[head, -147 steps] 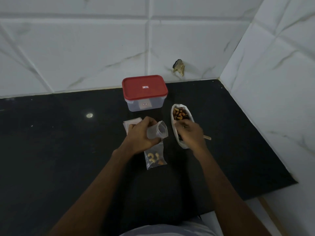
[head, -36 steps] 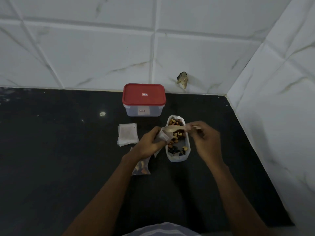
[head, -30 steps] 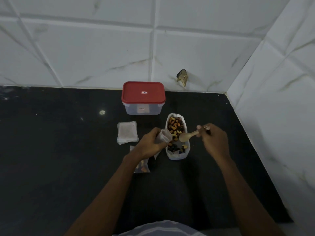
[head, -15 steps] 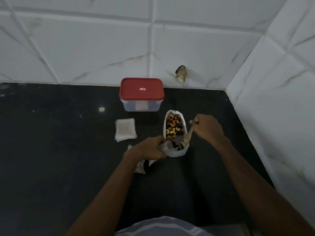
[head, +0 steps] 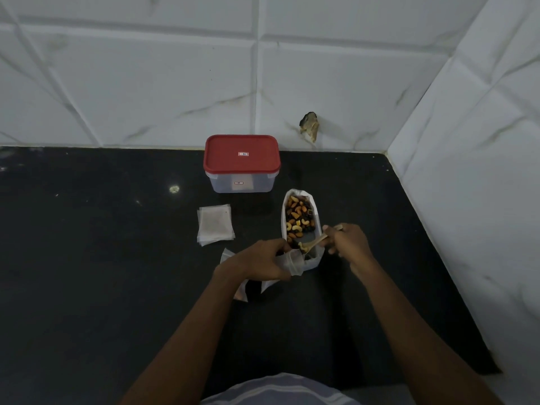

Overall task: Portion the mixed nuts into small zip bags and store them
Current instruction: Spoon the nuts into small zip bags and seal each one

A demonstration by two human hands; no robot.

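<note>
Raising spoon [head: 314, 242] from nuts [head: 299, 219], right hand [head: 347, 244]; left hand [head: 257, 263] gripping zip bag [head: 292, 264]

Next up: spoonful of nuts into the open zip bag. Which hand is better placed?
Right. The left hand is busy holding the zip bag open; the right hand grips the wooden spoon, its bowl in the nut tray beside that bag's mouth.

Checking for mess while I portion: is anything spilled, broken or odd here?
One thing: a jagged broken hole in the white wall tile just above the counter, right of the red-lidded container. Nothing looks spilled on the counter.
</note>
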